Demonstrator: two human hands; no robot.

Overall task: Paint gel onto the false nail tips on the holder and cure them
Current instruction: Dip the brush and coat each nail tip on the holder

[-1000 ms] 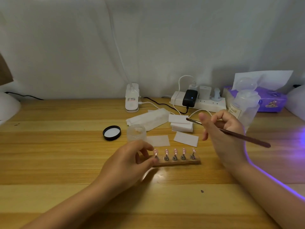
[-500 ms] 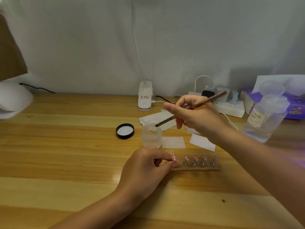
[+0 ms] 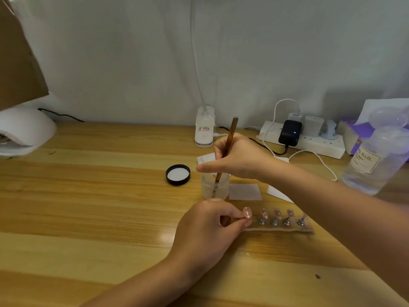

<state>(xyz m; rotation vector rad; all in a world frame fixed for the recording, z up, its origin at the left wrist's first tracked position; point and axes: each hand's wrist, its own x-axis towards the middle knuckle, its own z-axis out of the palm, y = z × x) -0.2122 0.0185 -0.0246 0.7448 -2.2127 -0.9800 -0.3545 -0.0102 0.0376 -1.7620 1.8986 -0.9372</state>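
A wooden strip holder (image 3: 285, 229) lies on the desk with several pink nail tips (image 3: 264, 213) on metal stands. My left hand (image 3: 208, 231) pinches the holder's left end between thumb and fingers. My right hand (image 3: 238, 158) grips a brown brush (image 3: 228, 147) nearly upright, its bristle end dipped inside a small frosted gel jar (image 3: 214, 187) just behind my left hand. The jar's black lid (image 3: 178, 174) lies upturned to its left. A white curing lamp (image 3: 24, 129) sits at the far left edge.
A clear pump bottle (image 3: 374, 165) stands at right, beside a purple tissue pack (image 3: 358, 131). A white power strip (image 3: 309, 142) with plugs and cables runs along the back. A white lamp clip base (image 3: 204, 127) stands behind the jar. White wipes (image 3: 244, 191) lie beside the jar.
My right hand swung the brush from the right side over to the jar and lowered its tip inside. The view shifted left. My left hand kept its hold on the holder.
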